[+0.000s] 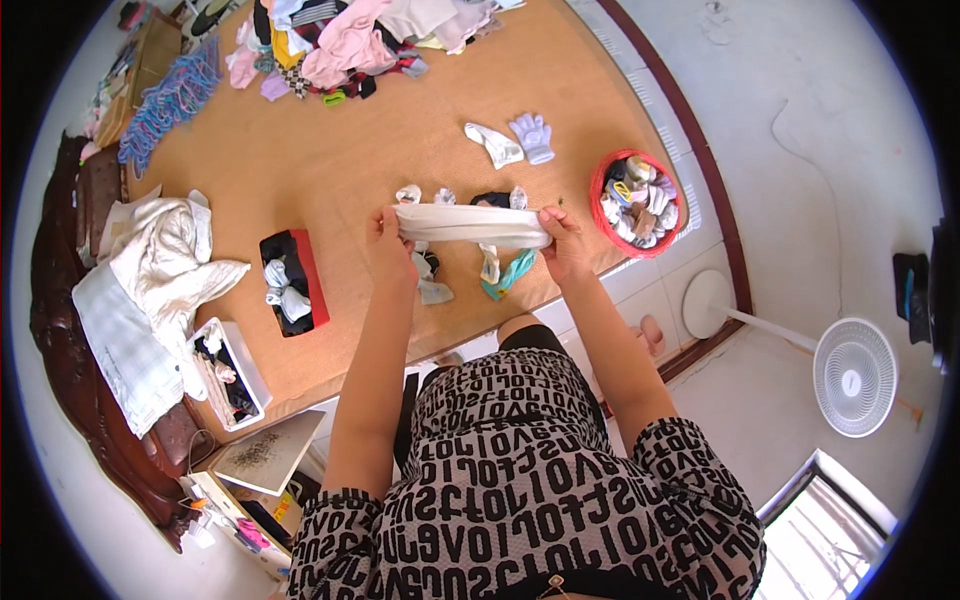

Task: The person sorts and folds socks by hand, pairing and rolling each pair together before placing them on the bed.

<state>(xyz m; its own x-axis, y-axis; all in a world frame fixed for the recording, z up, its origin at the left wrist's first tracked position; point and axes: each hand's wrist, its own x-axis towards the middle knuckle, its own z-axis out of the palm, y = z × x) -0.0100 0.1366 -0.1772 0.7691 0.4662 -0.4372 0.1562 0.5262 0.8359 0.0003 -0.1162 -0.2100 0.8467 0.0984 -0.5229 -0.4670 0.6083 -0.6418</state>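
My left hand [392, 243] and my right hand [563, 240] are both closed on a white sock [470, 224], one at each end. It is pulled out straight between them, above the tan mat. Partly hidden behind and below it lie several small pieces: a rolled white sock [408, 195], a dark one [490, 199], a teal piece [512, 275] and a grey-white piece [434, 291]. Farther off, a white sock [494, 145] lies beside a pale lilac glove [533, 138]. To the right of my right hand stands a red basket [598, 205] holding several rolled socks.
At left are a red and black box [316, 280] with grey-white rolled pieces, a white bin [254, 375] and crumpled cream cloth [165, 245]. A clothes heap [350, 45] and blue hangers [175, 100] lie at the far side. A white fan [853, 375] stands at right.
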